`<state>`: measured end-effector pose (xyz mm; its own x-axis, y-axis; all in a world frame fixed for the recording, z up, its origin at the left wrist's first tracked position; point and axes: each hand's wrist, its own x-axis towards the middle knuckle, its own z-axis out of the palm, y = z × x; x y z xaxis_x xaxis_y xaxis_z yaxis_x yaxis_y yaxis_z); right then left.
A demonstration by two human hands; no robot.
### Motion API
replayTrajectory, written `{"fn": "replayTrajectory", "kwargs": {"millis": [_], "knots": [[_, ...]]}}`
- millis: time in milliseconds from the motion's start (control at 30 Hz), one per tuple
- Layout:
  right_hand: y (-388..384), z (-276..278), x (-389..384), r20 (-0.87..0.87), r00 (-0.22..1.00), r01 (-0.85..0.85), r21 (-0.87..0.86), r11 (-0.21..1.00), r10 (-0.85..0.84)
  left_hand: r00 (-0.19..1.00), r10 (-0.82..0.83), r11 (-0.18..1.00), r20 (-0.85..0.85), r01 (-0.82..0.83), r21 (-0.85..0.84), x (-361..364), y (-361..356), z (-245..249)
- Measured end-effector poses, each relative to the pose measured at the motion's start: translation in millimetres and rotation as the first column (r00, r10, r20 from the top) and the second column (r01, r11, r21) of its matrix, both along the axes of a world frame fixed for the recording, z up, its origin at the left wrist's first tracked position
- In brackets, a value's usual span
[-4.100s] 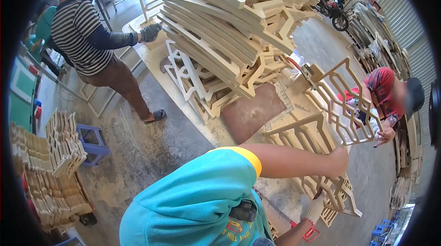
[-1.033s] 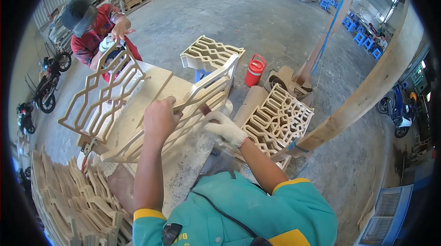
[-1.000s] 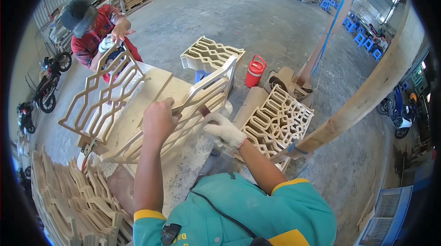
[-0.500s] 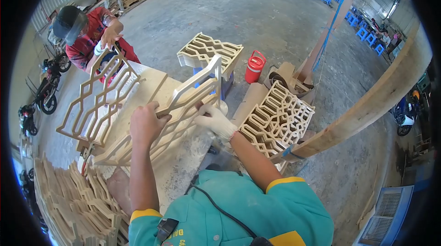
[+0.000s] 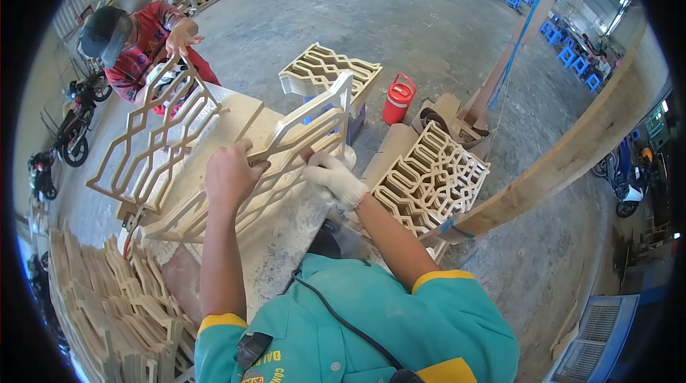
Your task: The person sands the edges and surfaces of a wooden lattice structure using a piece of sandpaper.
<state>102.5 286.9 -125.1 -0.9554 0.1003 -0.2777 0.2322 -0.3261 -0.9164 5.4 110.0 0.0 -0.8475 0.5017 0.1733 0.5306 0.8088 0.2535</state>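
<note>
Bare concrete floor spreads across an open workshop, with a slanting wooden post [image 5: 572, 158] on the right and a red jug [image 5: 398, 101] standing beyond the counter [image 5: 275, 247].

In the head view, the pale lattice panel [image 5: 312, 111] stands tilted on its edge on the dusty counter, just ahead of the person. The bare left hand [image 5: 229, 176] is clamped over one of its slanted rails. The right hand [image 5: 332, 177], in a white glove, has its fingers curled against a rail beside it; whether it also holds a tool cannot be told.

Across the counter a co-worker in a red shirt [image 5: 153, 33] props up another lattice frame [image 5: 153, 133]. Stacked lattices [image 5: 429, 179] lean at the right, and cut pieces [image 5: 107, 297] pile at lower left.
</note>
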Motion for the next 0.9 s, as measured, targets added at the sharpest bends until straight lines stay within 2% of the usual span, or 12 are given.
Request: {"fn": "replayTrajectory", "kwargs": {"millis": [33, 67, 167, 267, 333, 433, 467, 567, 700, 733, 833, 900], "knots": [[-1.6, -1.4, -3.5, 0.001, 0.998, 0.055, -0.02, 0.998, -0.055, 1.0, -0.014, 1.0, -0.027, 0.015, 0.019, -0.9, -1.1, -3.4], [-10.2, -3.7, -2.5, -0.11, 0.994, 0.007, 0.078, 0.997, 0.001, 0.998, -0.029, 0.999, -0.056, 0.031, 0.038, -2.1, -1.6, -4.3], [-4.1, 4.4, 3.4, -0.026, 0.995, -0.091, 0.046, 0.995, 0.092, 1.0, -0.013, 1.0, 0.001, 0.013, -0.006, 0.8, -0.3, 1.7], [-10.0, 0.6, 2.8, -0.062, 0.996, -0.057, 0.159, 0.986, 0.067, 0.996, -0.023, 0.999, -0.082, 0.024, 0.02, -0.9, -2.8, -4.8], [-18.8, -7.6, 2.0, -0.152, 0.985, -0.04, 0.235, 0.971, 0.078, 1.0, -0.005, 1.0, -0.016, 0.005, -0.003, 0.0, -1.1, 2.8], [2.7, -10.0, -2.7, 0.04, 0.999, 0.023, -0.091, 0.996, -0.02, 1.0, -0.002, 1.0, 0.019, 0.002, 0.001, 0.4, -0.6, -0.1], [-4.0, -6.8, -0.2, -0.064, 0.998, 0.002, -0.07, 0.998, -0.006, 1.0, 0.003, 1.0, 0.011, -0.003, 0.013, -2.2, -1.4, -0.9], [-19.8, 5.3, 14.4, -0.079, 0.995, -0.053, 0.068, 0.996, 0.058, 0.99, -0.115, 0.991, 0.083, 0.12, -0.065, -14.2, -4.2, 1.2], [-6.3, -19.3, 7.2, -0.051, 0.999, 0.007, -0.226, 0.974, -0.019, 0.964, -0.223, 0.962, 0.148, 0.242, -0.126, -38.8, -5.3, -0.8], [-15.8, -14.5, 7.6, -0.109, 0.994, -0.007, -0.078, 0.997, -0.001, 0.963, -0.238, 0.963, 0.126, 0.251, -0.094, -40.3, -4.5, -3.6], [-14.0, -3.0, 16.3, -0.071, 0.99, -0.135, -0.154, 0.979, 0.125, 0.954, -0.261, 0.944, 0.148, 0.284, -0.166, -45.0, 1.1, -0.9], [-10.1, -3.9, 14.7, -0.029, 0.999, -0.03, -0.254, 0.967, 0.024, 0.95, -0.245, 0.915, 0.197, 0.293, -0.277, -48.0, 6.4, 0.8]]}}
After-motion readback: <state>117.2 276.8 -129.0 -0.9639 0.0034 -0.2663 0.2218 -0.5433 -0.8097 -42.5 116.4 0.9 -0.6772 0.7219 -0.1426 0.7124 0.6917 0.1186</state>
